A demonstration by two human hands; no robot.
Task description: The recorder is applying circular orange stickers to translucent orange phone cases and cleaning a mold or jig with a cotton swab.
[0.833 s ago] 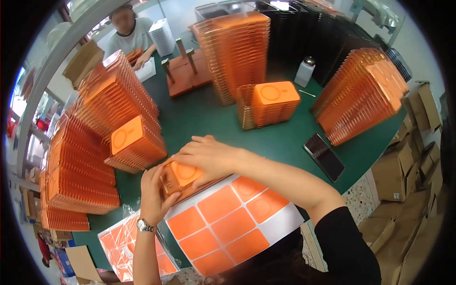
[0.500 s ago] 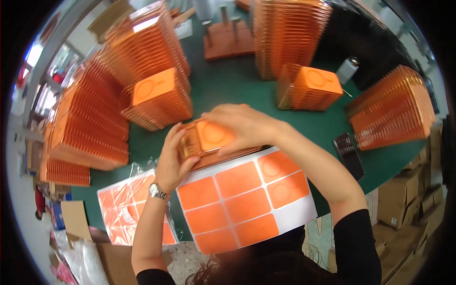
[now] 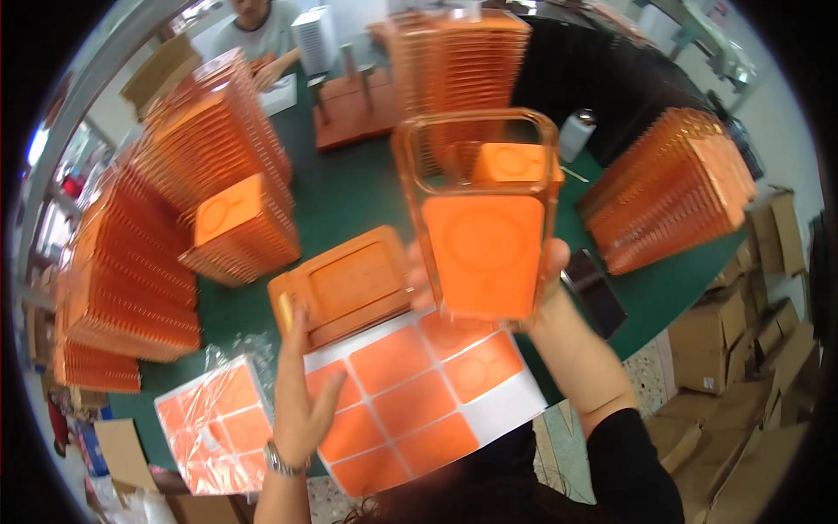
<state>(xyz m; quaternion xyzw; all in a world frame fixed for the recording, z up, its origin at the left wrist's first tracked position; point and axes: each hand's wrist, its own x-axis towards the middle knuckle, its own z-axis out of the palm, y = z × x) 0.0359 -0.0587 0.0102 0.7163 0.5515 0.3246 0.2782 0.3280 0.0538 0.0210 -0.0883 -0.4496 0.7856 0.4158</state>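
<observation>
At the centre of the frame, the right hand holds up a translucent orange phone case, fingers and thumb clamped on its lower edges, so the case stands upright close to the camera. An orange square sheet fills its lower half. Below and left of it, the left hand is open, fingers spread and gripping nothing, its fingertips touching the edge of a flat orange jig that lies on the green table. Beneath both hands, toward the lower middle, lies a white sheet of orange square stickers. At lower left sits a plastic-wrapped pack of stickers. Tall stacks of orange cases crowd the left side, with more at upper centre and right. A dark phone lies just right of the raised hand.
</observation>
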